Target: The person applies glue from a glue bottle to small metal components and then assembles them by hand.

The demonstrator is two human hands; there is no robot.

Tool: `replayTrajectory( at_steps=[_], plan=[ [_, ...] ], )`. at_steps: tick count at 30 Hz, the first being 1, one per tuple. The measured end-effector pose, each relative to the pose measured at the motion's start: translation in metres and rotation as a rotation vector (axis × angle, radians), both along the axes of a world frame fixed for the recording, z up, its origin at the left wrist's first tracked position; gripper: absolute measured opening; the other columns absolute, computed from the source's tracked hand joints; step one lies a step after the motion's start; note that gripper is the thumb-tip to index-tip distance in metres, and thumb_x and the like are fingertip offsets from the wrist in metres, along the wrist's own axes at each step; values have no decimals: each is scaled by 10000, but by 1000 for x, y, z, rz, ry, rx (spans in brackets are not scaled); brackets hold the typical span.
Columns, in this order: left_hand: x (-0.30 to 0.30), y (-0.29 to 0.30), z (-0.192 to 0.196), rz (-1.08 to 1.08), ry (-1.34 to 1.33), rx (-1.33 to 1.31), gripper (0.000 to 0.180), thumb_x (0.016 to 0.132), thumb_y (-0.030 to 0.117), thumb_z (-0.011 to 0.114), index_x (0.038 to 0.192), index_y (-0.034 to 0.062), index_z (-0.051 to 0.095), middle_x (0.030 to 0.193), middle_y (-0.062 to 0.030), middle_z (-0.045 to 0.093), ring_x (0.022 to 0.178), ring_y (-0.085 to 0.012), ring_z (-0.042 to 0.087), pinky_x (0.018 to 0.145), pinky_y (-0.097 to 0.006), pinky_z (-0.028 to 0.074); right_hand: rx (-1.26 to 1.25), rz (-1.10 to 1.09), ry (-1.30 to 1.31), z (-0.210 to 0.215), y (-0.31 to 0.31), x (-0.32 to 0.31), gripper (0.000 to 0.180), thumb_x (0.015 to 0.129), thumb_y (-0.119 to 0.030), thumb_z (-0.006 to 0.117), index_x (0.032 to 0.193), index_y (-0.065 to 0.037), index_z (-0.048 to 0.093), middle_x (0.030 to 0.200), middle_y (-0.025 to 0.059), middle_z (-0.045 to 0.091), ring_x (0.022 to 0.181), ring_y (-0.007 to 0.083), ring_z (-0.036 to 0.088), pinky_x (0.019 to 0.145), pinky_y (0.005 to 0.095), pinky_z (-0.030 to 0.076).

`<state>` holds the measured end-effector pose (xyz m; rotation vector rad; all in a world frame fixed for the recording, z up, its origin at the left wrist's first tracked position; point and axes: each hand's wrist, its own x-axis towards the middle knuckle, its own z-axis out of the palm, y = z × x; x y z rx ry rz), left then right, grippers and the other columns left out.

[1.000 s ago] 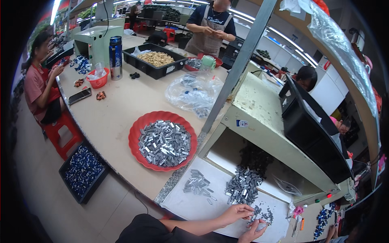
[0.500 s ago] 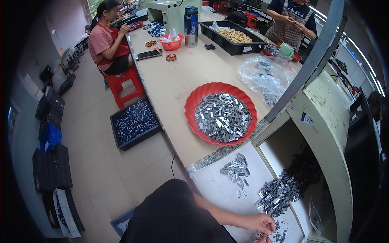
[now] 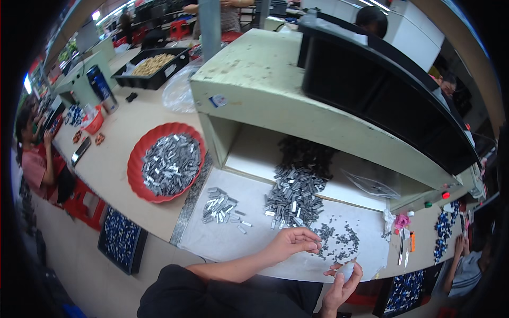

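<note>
Apparently handled grey bits (image 3: 326,232): clasped white object (image 3: 347,271) in right grip (image 3: 343,285), pinched left grip (image 3: 290,245) together, couldn't tell on what; next needed steadiness.

Gap between silver pile (image 3: 217,207) and grey heap (image 3: 295,199); green cabinet (image 3: 254,66) behind.

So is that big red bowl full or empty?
It's pretty full: lots of grey pieces lie heaped in the red bowl, hiding its bottom, with the wavy rim showing.
</note>
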<state>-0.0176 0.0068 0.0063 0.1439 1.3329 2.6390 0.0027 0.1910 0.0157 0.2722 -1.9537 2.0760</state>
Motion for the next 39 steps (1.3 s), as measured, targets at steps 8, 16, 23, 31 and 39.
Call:
replayTrajectory(
  at_steps=[8,16,23,31,39],
  plan=[
    [-3,9,1,60,70,-74,178,796,-32,521,973,-30,529,930,-140,597,856,-183,593,775,-277,473,-73,43,-84,29,1,-3,329,770,-12,449,1084,85,442,1014,144,396,748,204,533,552,294,504],
    [1,11,7,41,-42,-127,177,789,-50,525,964,-34,546,926,-128,605,857,-162,590,774,-257,465,-179,-59,-152,22,8,11,316,750,-54,572,1028,50,463,971,129,432,680,208,554,553,288,491],
    [4,10,9,51,-6,-210,175,775,-76,528,948,-54,542,945,-141,599,856,-160,589,776,-255,467,-587,-60,-206,21,6,7,314,722,-80,638,932,-53,406,939,82,433,803,149,475,638,246,435],
    [1,6,1,75,43,-258,170,768,-78,531,937,-62,535,913,-175,601,831,-191,602,757,-282,484,-673,28,-273,6,1,-11,362,728,-191,644,975,-56,415,892,50,387,776,129,416,583,219,390],
    [6,8,2,89,44,-300,171,766,-72,531,936,-64,543,919,-172,601,846,-189,596,780,-286,474,-108,-159,77,13,-3,-1,389,705,-263,661,912,-66,398,831,69,398,661,149,466,566,265,424]
  ],
)
